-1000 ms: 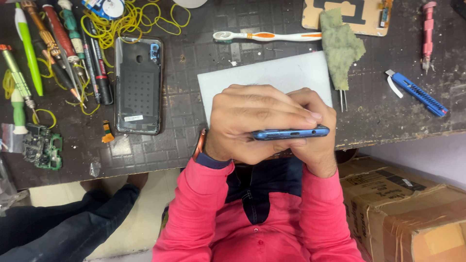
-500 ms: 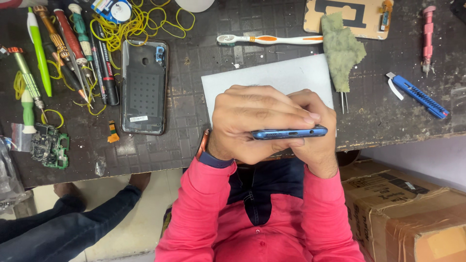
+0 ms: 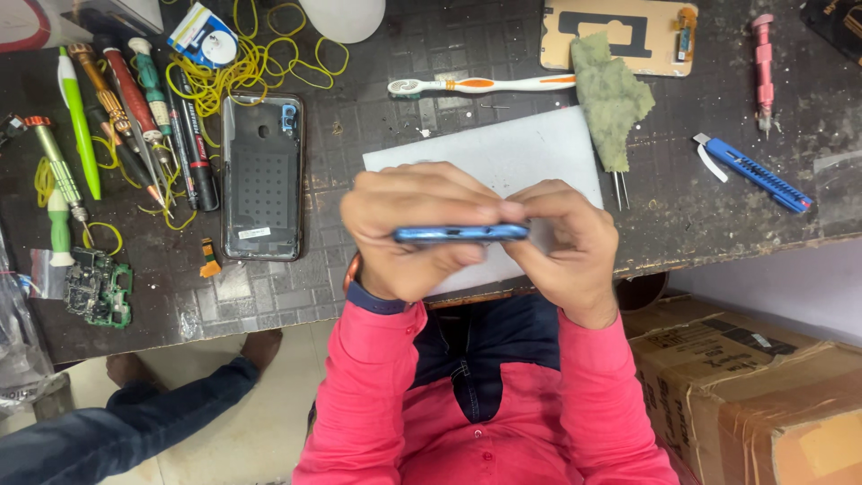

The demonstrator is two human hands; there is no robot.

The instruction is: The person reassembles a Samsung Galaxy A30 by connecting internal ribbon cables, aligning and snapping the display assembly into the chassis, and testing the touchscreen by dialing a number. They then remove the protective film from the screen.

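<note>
edge-on, a slim blue phone (image 3: 461,233) is held between both hands above the near edge of a pale grey rectangular work mat (image 3: 503,162). its long axis runs left to right, level with that edge, and only its thin side is turned toward the camera. which way its screen faces cannot be told. the left hand (image 3: 413,229) is wrapped around the phone's left end, fingers curled over the top and thumb under it, a firm closed hold. the right hand (image 3: 566,242) is pinched on the right end, fingertips pressed to the upper edge.

left of the mat, a dark phone back housing with a blue camera ring (image 3: 261,177) is laid flat, its long axis pointing away from the person. further left of the mat, a row of screwdrivers and pens (image 3: 135,117) and a green circuit board (image 3: 99,289) are seen. beyond the mat, a white and orange toothbrush (image 3: 480,85) is laid crosswise, and a green cloth (image 3: 613,97) is draped over the mat's far right corner. right of the mat, a blue utility knife (image 3: 759,175) is placed.
</note>
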